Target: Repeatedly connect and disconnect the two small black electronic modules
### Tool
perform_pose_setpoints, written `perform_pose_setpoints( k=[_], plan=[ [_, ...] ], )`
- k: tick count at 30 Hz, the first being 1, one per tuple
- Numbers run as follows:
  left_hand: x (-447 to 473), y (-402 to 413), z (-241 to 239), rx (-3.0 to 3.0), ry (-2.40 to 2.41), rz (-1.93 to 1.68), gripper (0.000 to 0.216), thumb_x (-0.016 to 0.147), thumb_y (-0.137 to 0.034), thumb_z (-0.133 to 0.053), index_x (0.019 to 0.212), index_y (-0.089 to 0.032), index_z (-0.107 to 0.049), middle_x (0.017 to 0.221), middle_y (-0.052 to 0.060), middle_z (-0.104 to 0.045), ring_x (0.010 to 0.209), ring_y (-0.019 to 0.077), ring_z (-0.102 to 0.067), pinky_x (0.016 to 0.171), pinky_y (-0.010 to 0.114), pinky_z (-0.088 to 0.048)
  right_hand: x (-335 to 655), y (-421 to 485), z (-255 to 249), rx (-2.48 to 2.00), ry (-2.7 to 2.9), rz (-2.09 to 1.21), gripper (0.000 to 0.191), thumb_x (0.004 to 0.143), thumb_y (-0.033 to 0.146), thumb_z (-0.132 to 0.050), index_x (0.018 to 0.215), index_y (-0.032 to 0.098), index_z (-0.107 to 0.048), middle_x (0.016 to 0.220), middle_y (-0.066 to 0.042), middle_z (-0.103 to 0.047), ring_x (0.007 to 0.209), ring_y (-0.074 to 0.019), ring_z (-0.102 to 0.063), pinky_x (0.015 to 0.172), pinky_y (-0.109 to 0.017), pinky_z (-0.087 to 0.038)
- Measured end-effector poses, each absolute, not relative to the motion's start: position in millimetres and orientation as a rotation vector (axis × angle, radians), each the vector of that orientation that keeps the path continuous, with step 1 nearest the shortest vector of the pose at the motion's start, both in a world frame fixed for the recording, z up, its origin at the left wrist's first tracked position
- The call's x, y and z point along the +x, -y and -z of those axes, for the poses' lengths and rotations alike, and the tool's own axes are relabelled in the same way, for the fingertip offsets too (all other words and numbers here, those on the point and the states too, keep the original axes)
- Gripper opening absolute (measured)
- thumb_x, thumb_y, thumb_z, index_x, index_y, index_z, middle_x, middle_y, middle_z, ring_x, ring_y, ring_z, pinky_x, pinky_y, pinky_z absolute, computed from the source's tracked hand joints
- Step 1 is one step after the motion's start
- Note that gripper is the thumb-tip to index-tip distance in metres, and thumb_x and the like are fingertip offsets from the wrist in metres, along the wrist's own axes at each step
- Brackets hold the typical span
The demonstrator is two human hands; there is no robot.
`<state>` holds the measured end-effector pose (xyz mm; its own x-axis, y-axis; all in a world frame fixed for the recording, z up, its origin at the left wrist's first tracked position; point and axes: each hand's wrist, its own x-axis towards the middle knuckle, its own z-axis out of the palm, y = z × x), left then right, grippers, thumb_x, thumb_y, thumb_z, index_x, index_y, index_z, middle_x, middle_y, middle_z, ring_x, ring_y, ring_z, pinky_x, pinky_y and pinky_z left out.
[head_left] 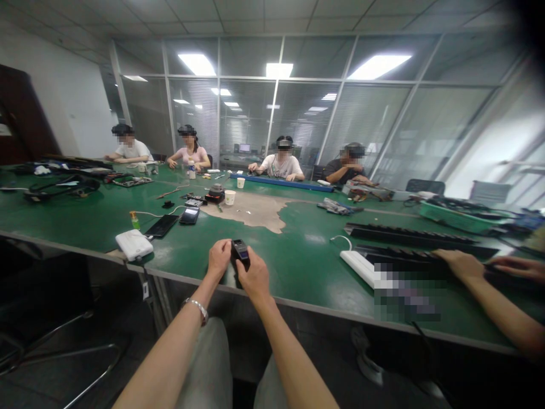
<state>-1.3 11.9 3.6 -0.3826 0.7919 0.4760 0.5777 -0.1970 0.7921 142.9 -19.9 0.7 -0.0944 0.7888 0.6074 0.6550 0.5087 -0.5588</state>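
Note:
A small black box-shaped device (239,249) is held just above the near edge of the green table (298,250). My left hand (219,259) is closed, its fingertips pinching the device's left side. On the other side, my right hand (256,275) wraps its fingers and thumb round the right and lower part. The top of the device tilts away from me and shows a grey panel with a darker patch; its exact kind is too small to tell. A bracelet sits on my left wrist.
Left of my hands lie a white power bank (134,245), a black phone (162,226) and another phone (189,215). Paper cups (230,197) stand farther back. At right are a white power strip (360,268), black slotted rails (409,233) and a co-worker's hands (462,266). Several people sit opposite.

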Motion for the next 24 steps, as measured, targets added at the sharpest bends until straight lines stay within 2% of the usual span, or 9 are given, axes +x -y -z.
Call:
perform_pose_setpoints(
  k=[5, 12, 24],
  plan=[
    [-1, -14, -4, 1.580, -1.863, -1.629, 0.034, 0.092, -0.032, -0.044, 0.107, -0.016, -0.070, 0.113, 0.011, -0.070, 0.106, 0.0210, -0.064, 0.098, 0.034, -0.046, 142, 17, -16, -1.211, 1.748, -0.242, 0.050, 0.084, 0.035, -0.060, 0.128, 0.014, -0.056, 0.114, -0.015, -0.067, 0.106, -0.0269, -0.063, 0.092, -0.036, -0.048],
    [-3, -18, 1, 1.548, -1.859, -1.631, 0.036, 0.093, -0.035, -0.042, 0.109, -0.018, -0.069, 0.117, 0.010, -0.069, 0.109, 0.0197, -0.063, 0.098, 0.033, -0.046, 157, 0, -41, -1.146, 1.574, -0.228, 0.051, 0.086, 0.036, -0.057, 0.132, 0.014, -0.053, 0.125, -0.014, -0.062, 0.115, -0.0253, -0.059, 0.100, -0.037, -0.043],
    [-1, -17, -1, 1.542, -1.842, -1.652, 0.036, 0.092, -0.034, -0.042, 0.105, -0.016, -0.071, 0.113, 0.011, -0.070, 0.106, 0.0203, -0.064, 0.096, 0.032, -0.046, 190, -26, 2, -1.326, 1.590, -0.209, 0.053, 0.085, 0.036, -0.054, 0.130, 0.009, -0.055, 0.121, -0.017, -0.064, 0.111, -0.0283, -0.061, 0.098, -0.041, -0.044]
  ],
)
